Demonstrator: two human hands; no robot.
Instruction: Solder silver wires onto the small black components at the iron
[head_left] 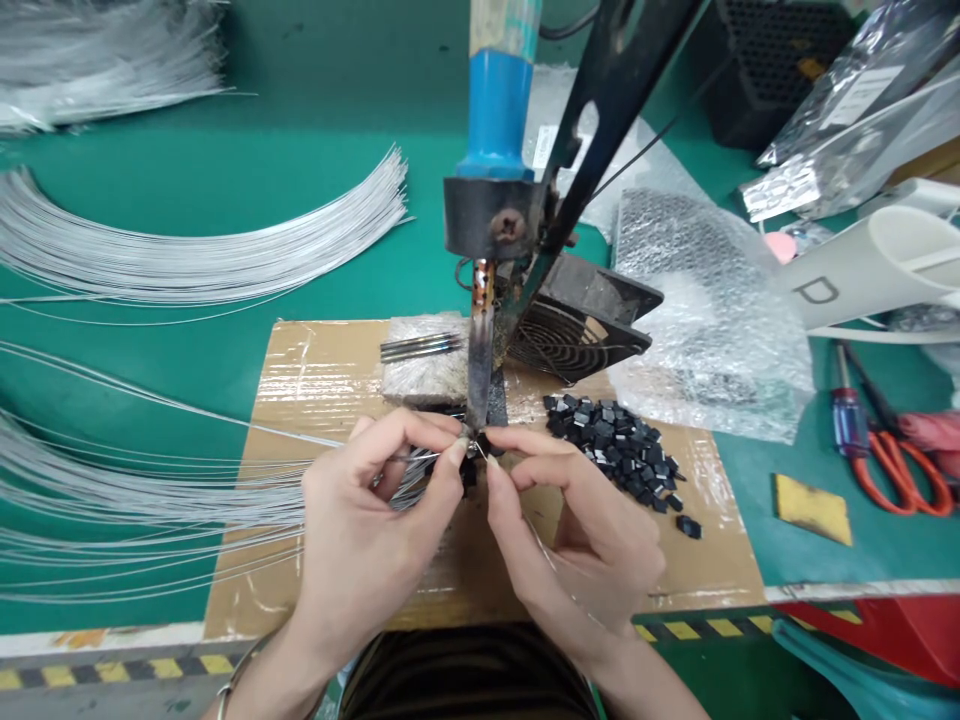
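Left hand [375, 535] part-hiding wires [277, 505], soldering iron [496, 120] cropped

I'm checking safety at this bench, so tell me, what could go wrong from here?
Burns: the bare left hand and right hand are right by the tip of the blue-handled iron; if it is hot, a slip could hurt.
Snagging: the long grey wires fan out beside the left hand and might catch or tangle.
Scattering: the loose black pieces lie heaped near the right hand, so a knock could spread them.
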